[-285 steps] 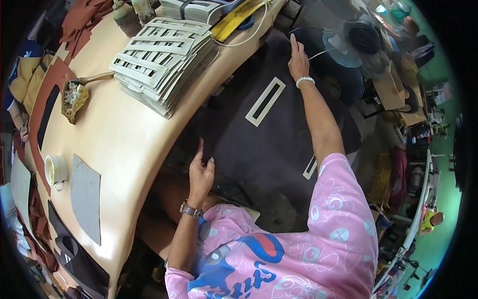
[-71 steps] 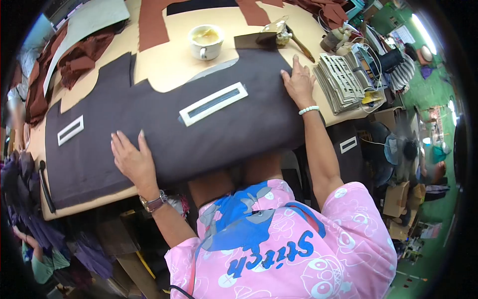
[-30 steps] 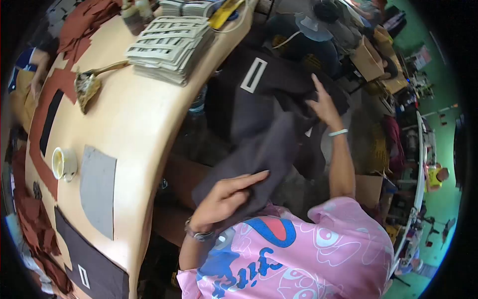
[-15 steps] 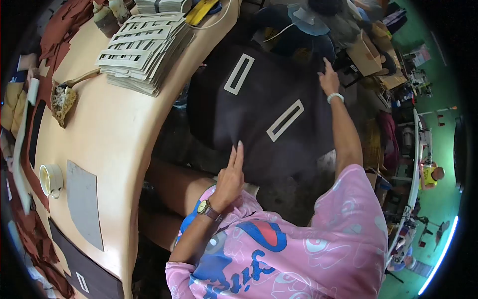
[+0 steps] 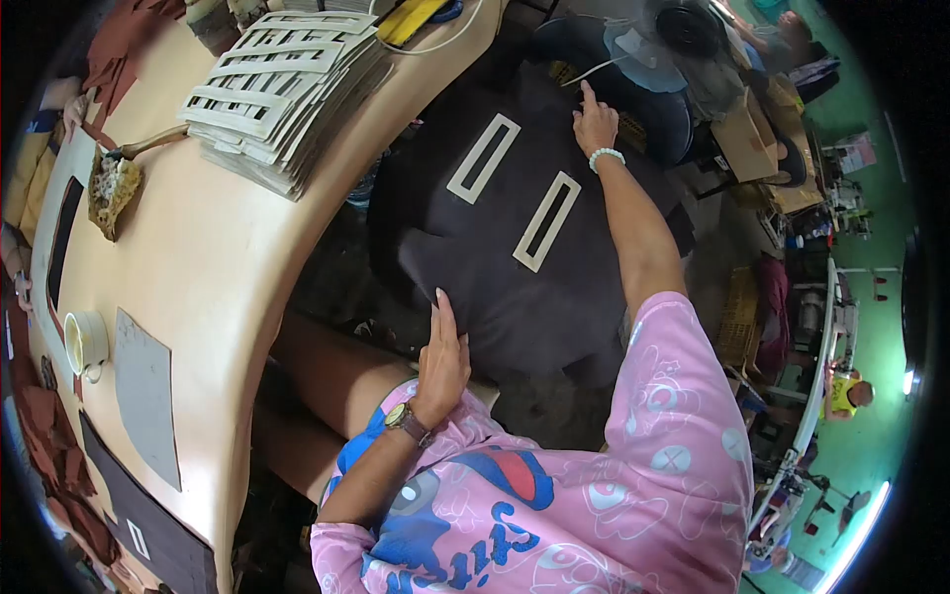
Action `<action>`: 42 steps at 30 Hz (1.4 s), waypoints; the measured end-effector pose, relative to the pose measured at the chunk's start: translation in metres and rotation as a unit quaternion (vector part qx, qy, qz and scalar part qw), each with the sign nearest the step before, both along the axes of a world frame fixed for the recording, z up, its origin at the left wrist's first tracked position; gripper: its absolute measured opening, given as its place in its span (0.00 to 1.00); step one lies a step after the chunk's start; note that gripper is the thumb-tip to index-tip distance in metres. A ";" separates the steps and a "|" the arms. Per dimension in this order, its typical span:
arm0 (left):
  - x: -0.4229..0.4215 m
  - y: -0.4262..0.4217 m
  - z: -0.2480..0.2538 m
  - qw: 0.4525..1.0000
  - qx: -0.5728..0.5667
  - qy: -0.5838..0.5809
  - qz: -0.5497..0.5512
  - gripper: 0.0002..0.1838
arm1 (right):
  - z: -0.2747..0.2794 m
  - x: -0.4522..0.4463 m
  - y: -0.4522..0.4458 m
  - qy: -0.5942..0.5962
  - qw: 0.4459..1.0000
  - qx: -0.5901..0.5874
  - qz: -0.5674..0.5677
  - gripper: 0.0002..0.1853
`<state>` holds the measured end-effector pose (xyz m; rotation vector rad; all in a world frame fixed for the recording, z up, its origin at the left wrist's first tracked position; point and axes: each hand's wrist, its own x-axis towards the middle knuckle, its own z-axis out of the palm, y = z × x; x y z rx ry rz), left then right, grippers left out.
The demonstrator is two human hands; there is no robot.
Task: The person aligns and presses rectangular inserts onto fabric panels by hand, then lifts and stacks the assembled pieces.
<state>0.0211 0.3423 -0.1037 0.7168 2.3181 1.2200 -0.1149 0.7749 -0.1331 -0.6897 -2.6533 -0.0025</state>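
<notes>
A dark brown sheet of cloth or leather with a pale rectangular frame (image 5: 547, 222) on it lies over a dark pile in front of me. A second pale frame (image 5: 484, 158) shows on the dark material beside it. My left hand (image 5: 443, 361), wearing a watch, has its fingers stretched out, the tips at the sheet's near left edge. At the far edge, my right hand (image 5: 596, 127), wearing a beaded bracelet, has its index finger extended and the others curled against the dark sheet (image 5: 475, 262). Its thumb is hidden.
On the table (image 5: 237, 257) to the left are a stack of pale slotted cards (image 5: 282, 89), a brush-like tool (image 5: 114, 188), a cup (image 5: 85, 342) and a grey panel (image 5: 145, 396). A dark tub (image 5: 676, 119) and cardboard box (image 5: 744, 139) stand beyond. Another person's hand (image 5: 75, 111) is at far left.
My right hand has moved left and farther away, and the sheet's nearer pale frame has shifted left and turned. My left hand has moved slightly left, its fingers straighter; a flap shows near its tips.
</notes>
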 end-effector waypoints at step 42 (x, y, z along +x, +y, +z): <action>0.012 -0.505 0.093 0.753 -0.356 0.168 0.528 0.23 | 0.129 0.040 -0.663 -0.004 0.772 -0.212 0.599 0.37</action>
